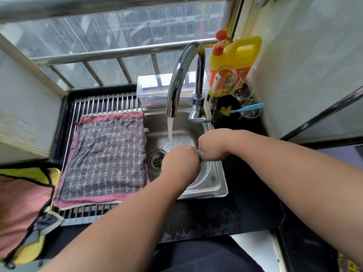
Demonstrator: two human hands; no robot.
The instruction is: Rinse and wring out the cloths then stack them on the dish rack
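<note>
1. Left grip (179, 163) and right grip (213, 146) each clenched an end of the green cloth (200, 154), over the sink (220, 185).
2. The running water (170, 132) fell just beside them; to my eye, splashes could have re-wetted it.

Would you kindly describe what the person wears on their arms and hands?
The left forearm and right forearm are bare to the frame's edge, with no sleeves showing. The left hand and right hand wear no gloves; no watch, bracelet or ring is visible, though only the backs of the hands show.
</note>
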